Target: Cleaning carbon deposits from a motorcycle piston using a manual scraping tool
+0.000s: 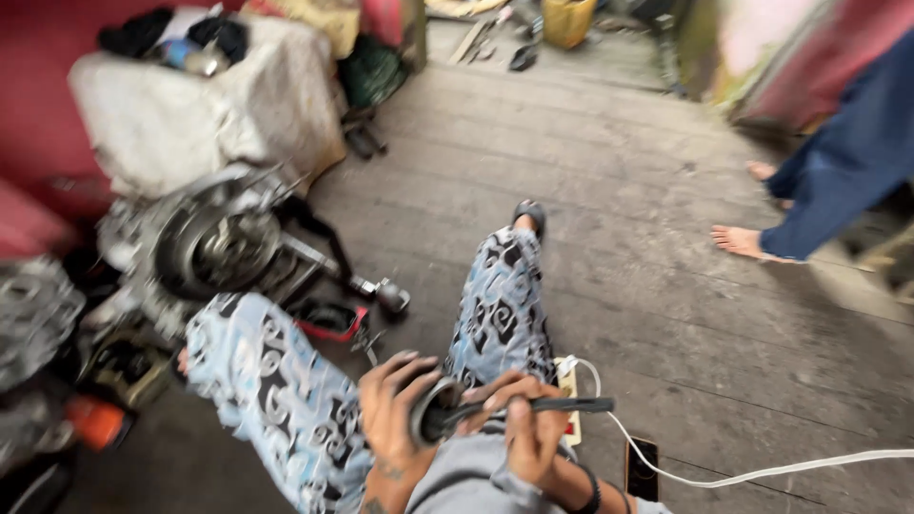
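My left hand (392, 407) is wrapped around a round dark metal part (433, 411), a ring or cylinder, held over my lap. My right hand (531, 426) grips a slim dark tool (562, 405) whose tip reaches into the round part while its handle points right. I sit on a wooden plank floor with my legs in blue patterned trousers (500, 305) stretched forward. The frame is blurred by motion.
A motor engine assembly (214, 243) stands at the left beside a red tray (333, 322). A white power strip (569, 381) and its cable (762, 471) lie at my right, with a phone (643, 468). Another person's bare feet (738, 238) stand at the right. A covered pile (190, 105) is behind.
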